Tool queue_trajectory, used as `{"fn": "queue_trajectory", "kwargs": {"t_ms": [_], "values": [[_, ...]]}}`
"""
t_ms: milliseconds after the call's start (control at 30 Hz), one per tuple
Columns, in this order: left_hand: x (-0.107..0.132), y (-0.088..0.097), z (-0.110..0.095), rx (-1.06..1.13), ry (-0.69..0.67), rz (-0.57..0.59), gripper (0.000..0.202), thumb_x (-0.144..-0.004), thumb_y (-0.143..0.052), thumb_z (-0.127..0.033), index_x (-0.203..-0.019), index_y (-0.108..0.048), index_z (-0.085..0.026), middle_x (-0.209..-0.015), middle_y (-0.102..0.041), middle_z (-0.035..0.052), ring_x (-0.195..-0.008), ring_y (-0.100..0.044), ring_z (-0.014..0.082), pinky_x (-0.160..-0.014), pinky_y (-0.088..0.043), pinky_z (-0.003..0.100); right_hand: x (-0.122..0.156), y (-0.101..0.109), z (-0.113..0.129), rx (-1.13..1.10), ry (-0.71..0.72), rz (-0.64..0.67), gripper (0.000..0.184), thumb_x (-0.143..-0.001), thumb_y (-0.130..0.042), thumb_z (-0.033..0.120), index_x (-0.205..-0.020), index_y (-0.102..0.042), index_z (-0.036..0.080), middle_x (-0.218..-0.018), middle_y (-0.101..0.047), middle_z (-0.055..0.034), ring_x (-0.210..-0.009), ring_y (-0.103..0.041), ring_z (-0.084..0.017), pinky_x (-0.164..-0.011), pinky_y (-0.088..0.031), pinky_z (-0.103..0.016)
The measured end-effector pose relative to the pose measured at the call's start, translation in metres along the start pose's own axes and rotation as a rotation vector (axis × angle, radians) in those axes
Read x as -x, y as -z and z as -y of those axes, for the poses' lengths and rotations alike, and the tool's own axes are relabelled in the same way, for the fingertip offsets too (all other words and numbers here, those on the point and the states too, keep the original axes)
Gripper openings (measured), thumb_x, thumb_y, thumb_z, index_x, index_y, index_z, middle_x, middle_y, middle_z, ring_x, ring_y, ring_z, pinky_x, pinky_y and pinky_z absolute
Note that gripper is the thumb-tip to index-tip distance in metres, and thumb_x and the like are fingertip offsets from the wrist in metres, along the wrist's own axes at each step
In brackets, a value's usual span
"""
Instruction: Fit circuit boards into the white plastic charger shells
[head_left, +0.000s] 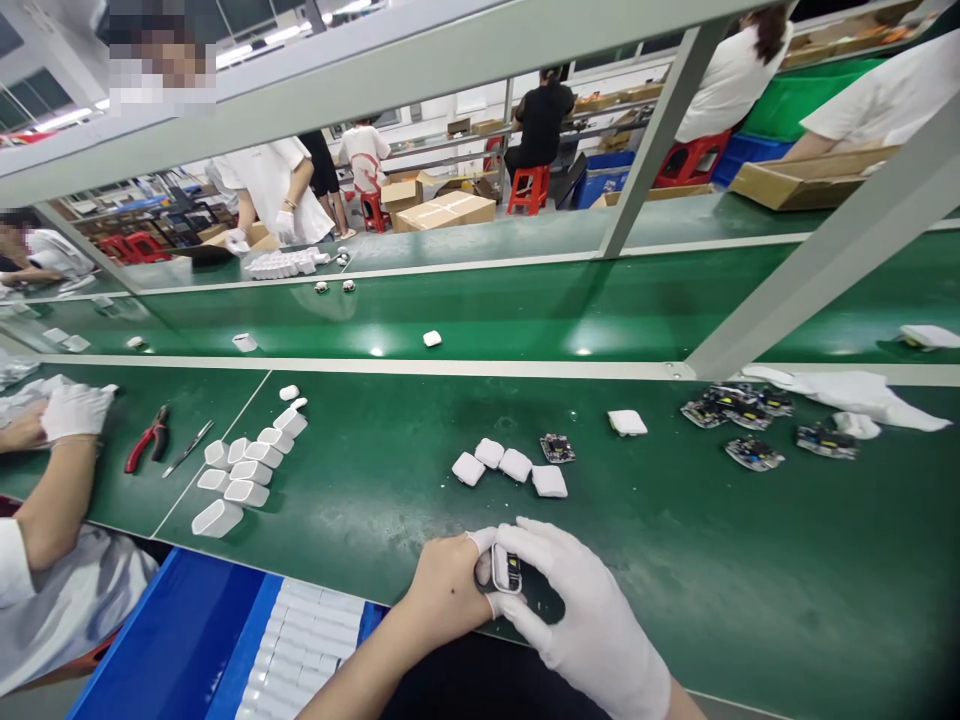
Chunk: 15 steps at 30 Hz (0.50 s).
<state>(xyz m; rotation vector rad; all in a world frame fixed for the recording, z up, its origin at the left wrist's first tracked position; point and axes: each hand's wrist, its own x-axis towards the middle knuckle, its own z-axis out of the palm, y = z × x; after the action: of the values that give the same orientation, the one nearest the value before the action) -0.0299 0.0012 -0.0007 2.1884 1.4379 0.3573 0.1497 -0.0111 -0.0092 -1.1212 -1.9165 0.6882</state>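
Observation:
Both my hands meet at the near edge of the green bench [675, 560]. My left hand [448, 585] is bare apart from white finger cots, and its fingers pinch a small white charger housing [507, 570] with a circuit board showing inside. My right hand [581, 610], in a white glove, curls round the same housing from the right. Just beyond lie several white housing shells [510, 466] and one loose circuit board [557, 448].
A single white shell [627, 422] lies further right. Several circuit boards [750, 425] and white cloth [855, 392] sit at far right. Rows of white housings [247, 470], red pliers [148, 438] and tweezers [187, 448] lie left, near a co-worker's gloved hand [75, 410]. A blue bin [187, 640] holds white parts.

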Motion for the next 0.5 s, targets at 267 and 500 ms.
{"fn": "queue_trajectory", "kwargs": {"t_ms": [267, 500], "values": [[0.014, -0.002, -0.006, -0.278, -0.426, -0.6, 0.037, -0.082, -0.053, -0.016, -0.118, -0.056, -0.011, -0.06, -0.061, 0.0005, -0.048, -0.053, 0.0142, -0.046, -0.033, 0.026, -0.003, 0.0, 0.024, -0.876, -0.477, 0.25, 0.066, -0.08, -0.068, 0.044, -0.135, -0.042, 0.016, -0.127, -0.058, -0.0175, -0.114, -0.058, -0.028, -0.099, -0.048, -0.044], [0.02, 0.004, -0.02, -0.315, -0.496, -0.656, 0.036, -0.088, -0.055, -0.032, -0.111, -0.057, -0.004, -0.058, -0.06, 0.0023, -0.047, -0.052, 0.0152, -0.044, -0.031, 0.028, -0.006, 0.002, 0.042, -0.759, -0.525, 0.142, 0.034, -0.081, -0.066, 0.043, -0.101, -0.06, 0.016, -0.094, -0.068, -0.0106, -0.088, -0.064, -0.026, -0.082, -0.052, -0.038]]}}
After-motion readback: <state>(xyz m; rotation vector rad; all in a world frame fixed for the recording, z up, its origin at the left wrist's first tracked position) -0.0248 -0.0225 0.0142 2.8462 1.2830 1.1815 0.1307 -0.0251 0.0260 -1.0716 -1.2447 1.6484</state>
